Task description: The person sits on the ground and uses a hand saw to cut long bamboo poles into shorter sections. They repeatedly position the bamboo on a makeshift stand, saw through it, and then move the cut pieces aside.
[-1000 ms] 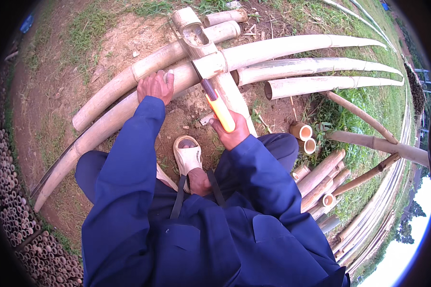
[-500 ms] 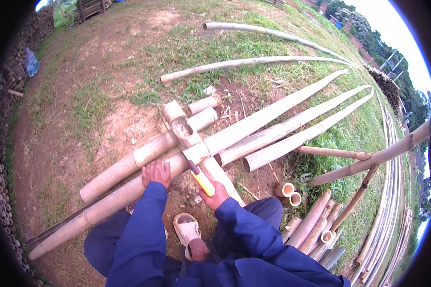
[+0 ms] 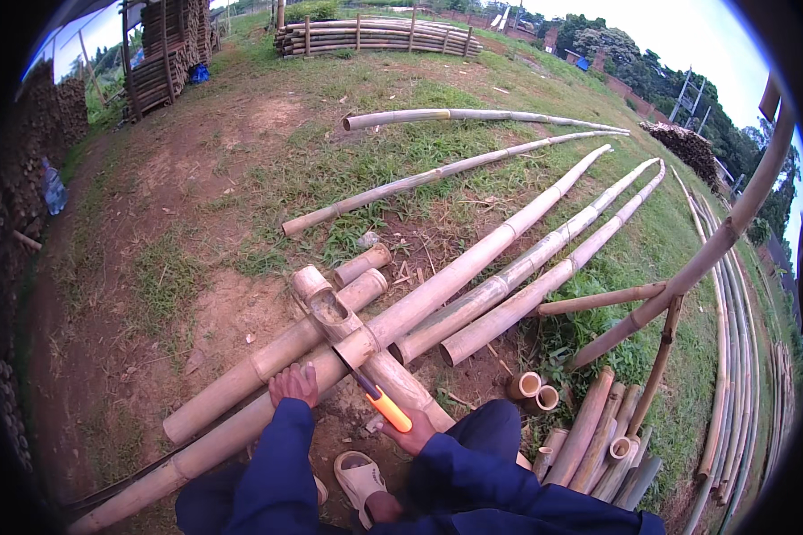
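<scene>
My left hand (image 3: 294, 385) is wrapped over the near length of a thick bamboo pole (image 3: 183, 473), which runs toward the lower left. In my right hand (image 3: 410, 432) is the orange handle of a hand saw (image 3: 388, 408); its dark blade points up at the pole's cut. Beyond the cut, the far length of bamboo (image 3: 446, 290) shows an open end and rests on a notched bamboo support (image 3: 330, 312). The near length looks parted from it and sits slightly lower. Under the support lies another bamboo piece (image 3: 232, 392).
Long bamboo poles (image 3: 509, 267) stretch away on the grass. Short cut tubes (image 3: 528, 385) and offcuts (image 3: 584, 423) lie at my right, beside a slanted bamboo frame (image 3: 642, 325). A blue plastic bottle (image 3: 54, 189) is at the left by stacked bamboo.
The view has tilted up. A gap now shows at the cut, with the far length's end exposed and the near length lower. The saw has dropped slightly toward me.
</scene>
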Demonstrator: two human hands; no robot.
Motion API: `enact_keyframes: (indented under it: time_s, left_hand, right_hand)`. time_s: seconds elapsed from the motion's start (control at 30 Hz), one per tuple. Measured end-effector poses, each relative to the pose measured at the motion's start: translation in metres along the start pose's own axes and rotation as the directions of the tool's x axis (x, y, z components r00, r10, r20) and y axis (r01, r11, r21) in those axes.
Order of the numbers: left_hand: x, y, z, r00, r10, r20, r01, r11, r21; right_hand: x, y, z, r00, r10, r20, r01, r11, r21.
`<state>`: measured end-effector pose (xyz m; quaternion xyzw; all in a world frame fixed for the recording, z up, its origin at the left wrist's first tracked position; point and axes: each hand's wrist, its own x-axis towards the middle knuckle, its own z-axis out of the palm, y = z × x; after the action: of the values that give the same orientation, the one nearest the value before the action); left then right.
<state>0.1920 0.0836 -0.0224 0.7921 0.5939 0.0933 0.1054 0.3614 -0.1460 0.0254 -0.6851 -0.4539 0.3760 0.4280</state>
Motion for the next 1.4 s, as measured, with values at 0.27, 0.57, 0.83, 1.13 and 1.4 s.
enact_keyframes:
  time_s: [0.27, 0.57, 0.83, 1.13, 1.4]
  left_hand:
    - [-0.004, 0.008, 0.002, 0.999, 0.026, -0.048, -0.024, 0.999, 0.046]
    - [-0.001, 0.004, 0.007, 1.0, 0.021, 0.009, -0.021, 1.0, -0.001]
    - [-0.003, -0.002, 0.011, 0.997, 0.029, -0.075, -0.025, 0.998, 0.056]
    - [0.002, 0.006, 0.013, 0.99, 0.073, -0.12, -0.072, 0.997, 0.011]
    - [-0.007, -0.004, -0.008, 0.995, 0.049, -0.089, -0.045, 0.998, 0.046]
  right_hand:
    - [-0.13, -0.04, -0.053, 0.995, 0.095, -0.006, -0.095, 0.987, -0.13]
    - [0.055, -0.017, 0.0, 0.998, 0.014, 0.058, -0.005, 0.987, -0.161]
    - [-0.147, -0.082, -0.074, 0.984, 0.165, 0.067, -0.159, 0.983, -0.091]
    - [0.074, -0.017, 0.009, 1.0, -0.021, -0.016, 0.018, 0.981, -0.192]
    - [-0.13, -0.08, -0.072, 0.997, 0.056, 0.058, -0.049, 0.992, -0.114]
